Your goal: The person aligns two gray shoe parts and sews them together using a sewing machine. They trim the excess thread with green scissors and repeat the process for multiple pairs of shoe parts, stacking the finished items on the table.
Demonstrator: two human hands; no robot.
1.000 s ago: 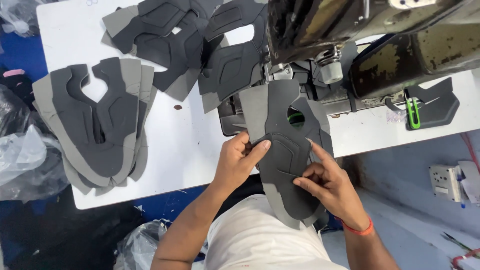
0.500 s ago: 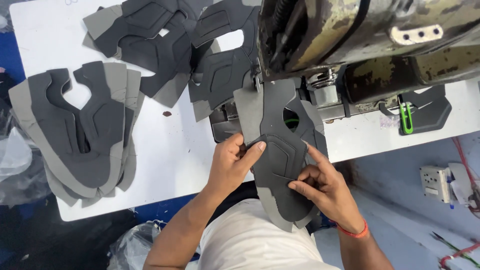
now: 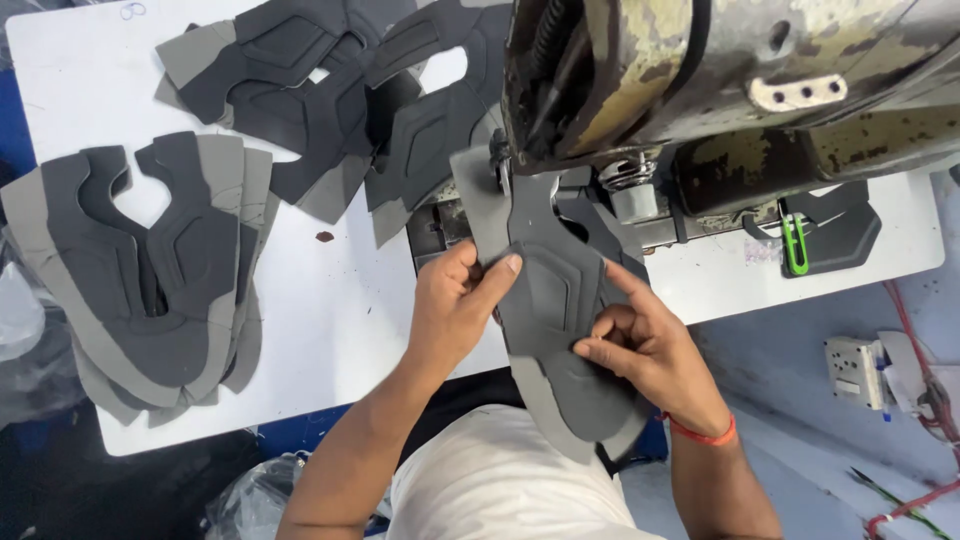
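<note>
Left hand (image 3: pixel 455 310) closed on the left edge of a grey shoe upper (image 3: pixel 545 300), thumb laid flat across its face, other fingers curled behind. Right hand (image 3: pixel 650 350) pinching the same upper at its right edge, forefinger stretched up along the dark overlay, remaining fingers folded in. Orange band (image 3: pixel 705 435) round the right wrist.

Upper held tilted, top end tucked under the head of a worn sewing machine (image 3: pixel 720 90), bottom end hanging past the counter (image 3: pixel 330 330) edge over a white shirt (image 3: pixel 500 490). Light grey base, darker panel on top.

Left on the counter: a fanned stack (image 3: pixel 140 270) of like uppers, lying flat, well apart from both hands. Further back, a looser heap (image 3: pixel 330 90) of dark pieces, overlapping, reaching to the machine. Small dark speck (image 3: pixel 324 237) on the white surface between stack and heap.

Right of the machine: a black part with a green clip (image 3: pixel 795 245) resting on the counter. Below the counter edge, a wall socket (image 3: pixel 855 365) with red wires beside it. Clear plastic bags (image 3: pixel 20 320) at far left, off the counter.
</note>
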